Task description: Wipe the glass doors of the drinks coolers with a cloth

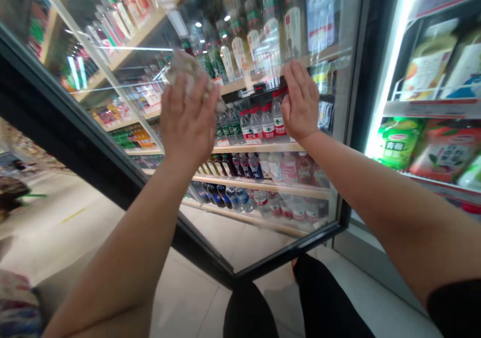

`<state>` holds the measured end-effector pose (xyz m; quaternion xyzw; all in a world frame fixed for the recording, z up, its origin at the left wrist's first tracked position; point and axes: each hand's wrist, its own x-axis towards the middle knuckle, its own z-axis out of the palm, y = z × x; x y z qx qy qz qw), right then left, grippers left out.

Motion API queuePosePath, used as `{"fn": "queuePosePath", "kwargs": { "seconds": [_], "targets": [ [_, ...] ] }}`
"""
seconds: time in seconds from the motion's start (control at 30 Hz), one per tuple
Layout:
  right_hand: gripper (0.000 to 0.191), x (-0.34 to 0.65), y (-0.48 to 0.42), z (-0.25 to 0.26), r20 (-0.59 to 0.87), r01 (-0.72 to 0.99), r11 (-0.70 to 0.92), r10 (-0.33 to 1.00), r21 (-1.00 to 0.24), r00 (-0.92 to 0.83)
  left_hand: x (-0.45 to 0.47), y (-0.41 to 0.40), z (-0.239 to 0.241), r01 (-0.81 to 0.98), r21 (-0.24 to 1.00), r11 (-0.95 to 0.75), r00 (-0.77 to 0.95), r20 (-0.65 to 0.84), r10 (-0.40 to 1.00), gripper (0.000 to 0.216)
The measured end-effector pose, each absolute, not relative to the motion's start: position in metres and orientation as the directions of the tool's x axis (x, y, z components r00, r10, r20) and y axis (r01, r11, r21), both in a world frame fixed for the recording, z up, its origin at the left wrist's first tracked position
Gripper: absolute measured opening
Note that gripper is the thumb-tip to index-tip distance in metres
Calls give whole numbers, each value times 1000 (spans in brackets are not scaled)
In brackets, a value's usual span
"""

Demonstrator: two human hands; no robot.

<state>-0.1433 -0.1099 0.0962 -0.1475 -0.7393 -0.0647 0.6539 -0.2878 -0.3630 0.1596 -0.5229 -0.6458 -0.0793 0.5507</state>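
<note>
My left hand [190,120] presses a crumpled pale cloth [184,67] against the glass door [248,243] of a fridge. Motion blurs the cloth and the fingers over it. Further right, my right hand [301,102] rests on the same pane with its fingers stretched upward and nothing seen in its grasp. Through the glass, shelves of bottled drinks [257,125] show behind both hands. The door stands swung out, its dark frame [150,193] slanting across the view.
On the right is the lit fridge interior, with a green pouch [398,142], a red pouch [445,150] and a juice bottle [430,60] on its racks. My legs [323,298] are close below the door's lower corner. Pale floor tiles [188,298] lie beneath.
</note>
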Motion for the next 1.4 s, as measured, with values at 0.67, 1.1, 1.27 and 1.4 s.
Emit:
{"fn": "queuePosePath", "kwargs": {
  "seconds": [0.67, 1.1, 1.27, 1.4],
  "targets": [
    [63, -145, -110, 93, 974, 397, 896, 225, -200, -17, -228, -278, 259, 801, -219, 558, -15, 923, 384, 55],
    [65, -140, -111, 95, 962, 321, 915, 270, -245, -33, -265, -269, 249, 748, -435, 501, 261, 887, 381, 51],
    [64, -142, -110, 94, 966, 261, 934, 258, -245, -16, -235, -284, 175, 817, -559, 142, 241, 554, 797, 54],
    [64, -140, -109, 93, 968, 240, 941, 251, -240, -16, -264, -304, 198, 748, -607, 268, 266, 645, 716, 53]
  ]
}}
